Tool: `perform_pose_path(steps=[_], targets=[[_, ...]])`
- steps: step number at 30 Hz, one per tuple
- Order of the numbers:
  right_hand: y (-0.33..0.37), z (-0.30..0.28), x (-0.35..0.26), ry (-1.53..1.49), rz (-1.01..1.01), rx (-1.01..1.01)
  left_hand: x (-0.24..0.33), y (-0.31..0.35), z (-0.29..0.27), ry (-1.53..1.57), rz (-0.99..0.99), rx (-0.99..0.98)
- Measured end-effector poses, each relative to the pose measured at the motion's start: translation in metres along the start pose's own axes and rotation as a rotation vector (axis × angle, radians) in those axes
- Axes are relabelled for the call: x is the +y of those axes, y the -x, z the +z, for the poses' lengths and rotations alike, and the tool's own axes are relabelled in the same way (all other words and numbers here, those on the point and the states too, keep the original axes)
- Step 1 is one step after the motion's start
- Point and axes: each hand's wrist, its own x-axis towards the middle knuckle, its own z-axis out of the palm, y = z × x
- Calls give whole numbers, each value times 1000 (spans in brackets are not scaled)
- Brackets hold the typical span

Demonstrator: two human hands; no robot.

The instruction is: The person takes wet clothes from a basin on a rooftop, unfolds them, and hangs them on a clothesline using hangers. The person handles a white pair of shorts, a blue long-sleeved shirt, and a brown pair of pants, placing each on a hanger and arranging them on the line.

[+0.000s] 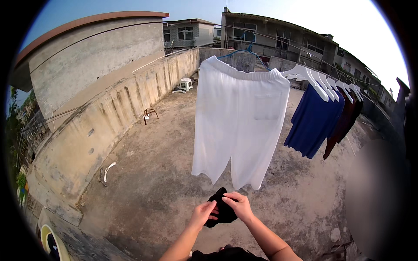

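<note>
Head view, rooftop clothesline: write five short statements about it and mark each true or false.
1. Both hands hold a small black cloth. True: the left hand and the right hand grip it between them.
2. The white trousers lie on the ground. False: they hang from a blue hanger on the line.
3. A dark blue shirt hangs to the right of the trousers. True.
4. The white hangers are stacked on the stool. False: they hang on the line above the shirts.
5. The black cloth is pegged to the line. False: it is held below the trousers, off the line.
</note>
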Motion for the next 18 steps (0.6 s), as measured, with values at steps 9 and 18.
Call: perform_pose_path(steps=[9,18], targets=[[81,-66,31,209,13,289,-52,-45,91,-69,-245,-222],[176,-178,36,-437,33,1111,-81,-73,203,-413,316,-646]])
